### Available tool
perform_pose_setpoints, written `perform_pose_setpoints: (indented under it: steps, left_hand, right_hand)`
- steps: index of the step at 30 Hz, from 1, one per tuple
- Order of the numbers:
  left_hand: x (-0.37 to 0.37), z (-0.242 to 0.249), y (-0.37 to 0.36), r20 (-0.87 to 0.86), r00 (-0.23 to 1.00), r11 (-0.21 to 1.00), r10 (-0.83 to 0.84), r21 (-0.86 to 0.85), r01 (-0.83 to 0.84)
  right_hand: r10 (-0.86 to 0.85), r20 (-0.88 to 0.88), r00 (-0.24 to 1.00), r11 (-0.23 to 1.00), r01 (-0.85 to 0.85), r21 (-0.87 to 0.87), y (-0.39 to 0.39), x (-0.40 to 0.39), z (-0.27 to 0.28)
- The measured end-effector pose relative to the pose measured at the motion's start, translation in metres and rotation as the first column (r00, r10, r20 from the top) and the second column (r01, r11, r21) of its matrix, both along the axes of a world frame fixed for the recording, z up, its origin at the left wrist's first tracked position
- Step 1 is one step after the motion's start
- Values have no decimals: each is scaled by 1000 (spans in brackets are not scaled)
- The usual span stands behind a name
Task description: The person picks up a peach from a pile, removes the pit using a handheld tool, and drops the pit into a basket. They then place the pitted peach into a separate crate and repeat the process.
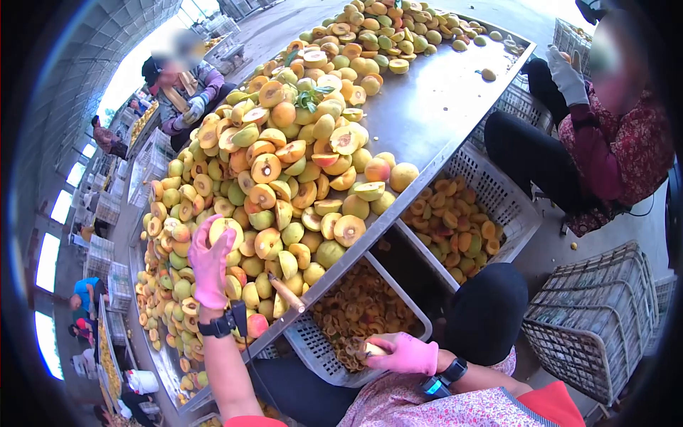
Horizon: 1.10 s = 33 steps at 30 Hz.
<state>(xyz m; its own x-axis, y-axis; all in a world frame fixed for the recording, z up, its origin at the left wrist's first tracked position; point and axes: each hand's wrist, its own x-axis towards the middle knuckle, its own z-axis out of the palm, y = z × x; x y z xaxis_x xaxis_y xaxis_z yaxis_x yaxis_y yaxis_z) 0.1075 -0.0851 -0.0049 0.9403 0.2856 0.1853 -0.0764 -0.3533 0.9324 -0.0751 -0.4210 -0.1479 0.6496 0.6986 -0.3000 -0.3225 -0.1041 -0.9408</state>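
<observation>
My left hand (212, 257), in a pink glove, reaches over the heap of halved fruit (284, 164) on the metal table, its fingers curled round a cut fruit half (226, 232). Low over the crate of peelings and scraps (363, 306), my right hand (404, 354), also pink-gloved, is closed round a light-coloured handle (376, 348); the tool's working end cannot be made out. A wooden-handled tool (287, 293) lies on the fruit near the table's edge, its tip among the halves.
A crate of pitted halves (455, 228) stands beneath the table's metal rim (427, 174). An upturned-looking crate (594, 320) is at the right. One co-worker (612, 142) sits at the right, another (186, 96) works across the table. More people and crates are at the left.
</observation>
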Motion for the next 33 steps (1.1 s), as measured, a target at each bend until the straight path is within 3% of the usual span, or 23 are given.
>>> perform_pose_setpoints:
  steps: [1, 2, 3, 4, 5, 7, 8, 9, 10, 11, 12, 14, 15, 18, 19, 20, 22, 23, 26, 27, 30, 31, 33]
  left_hand:
    - [-38, 13, -29, 20, 996, 995, -93, 33, 92]
    - [-71, 5, -39, 28, 973, 903, -227, -369, 221]
    - [-103, -14, -51, 67, 956, 602, -286, -763, 234]
    - [-129, -31, -69, 69, 949, 394, -309, -899, 193]
    - [-154, -48, -87, 63, 946, 276, -317, -949, 156]
    - [-191, -74, -112, -47, 937, 246, -346, -968, 42]
    - [-201, -84, -123, -131, 926, 301, -354, -953, -20]
    - [-210, -92, -135, -146, 933, 326, -330, -945, -32]
    - [-218, -98, -147, -159, 940, 353, -302, -935, -44]
    - [-222, -105, -155, -154, 958, 415, -241, -909, -42]
    - [-225, -108, -156, -148, 960, 404, -238, -914, -41]
    - [-228, -110, -157, -80, 960, 559, -267, -825, 87]
    - [-229, -107, -158, -72, 962, 551, -262, -830, 87]
    - [-233, -96, -160, -10, 960, 531, -279, -835, 146]
    - [-235, -104, -155, -13, 957, 652, -291, -734, 188]
    - [-237, -103, -155, -8, 957, 649, -289, -737, 190]
    - [-241, -97, -156, 9, 951, 789, -309, -556, 261]
    - [-244, -96, -154, -78, 942, 780, -325, -586, 221]
    - [-244, -107, -153, -18, 960, 769, -278, -603, 211]
    - [-244, -100, -157, -27, 982, 759, -188, -638, 128]
    - [-240, -106, -146, -12, 1000, 784, -27, -620, 14]
    - [-238, -102, -148, -63, 996, 775, 62, -626, -88]
    - [-239, -107, -144, -104, 992, 741, 68, -660, -119]
  right_hand:
    - [-120, 4, 993, 987, 119, 112, 0, 2, 6]
    - [-192, -94, 977, 970, 203, 133, -2, 6, 27]
    - [-261, -115, 959, 948, 277, 158, -1, 8, 38]
    - [-297, 18, 955, 947, 292, 131, -2, 12, 45]
    - [-323, 15, 946, 939, 318, 129, -1, 13, 55]
    - [-391, 19, 920, 910, 384, 159, 5, 12, 67]
    - [-426, 25, 904, 890, 414, 190, 9, 11, 69]
    - [-452, 260, 853, 891, 417, 181, 14, 13, 66]
    - [-408, 337, 849, 913, 370, 172, 15, 13, 63]
    - [-342, 419, 841, 934, 351, 59, 16, 11, 64]
    - [-268, 492, 829, 941, 335, -53, 19, 9, 64]
    - [-228, 560, 796, 931, 347, -113, 24, 1, 58]
    - [-192, 619, 762, 917, 364, -163, 25, -2, 55]
    - [-296, 588, 753, 909, 411, -68, 27, -7, 49]
    - [-244, 595, 766, 912, 390, -128, 26, -6, 57]
    - [-240, 599, 764, 912, 389, -131, 25, -7, 57]
    - [-258, 692, 675, 929, 369, -13, 21, -9, 51]
    - [-253, 764, 594, 931, 363, 26, 21, -11, 46]
    - [-143, 820, 554, 943, 329, -58, 23, -19, 50]
    - [-204, 784, 586, 941, 339, -8, 22, -22, 51]
    - [-134, 631, 764, 934, 311, -178, 9, -38, 58]
    - [-152, 456, 877, 933, 280, -227, 9, -41, 60]
    - [-176, 518, 837, 921, 326, -214, 13, -46, 62]
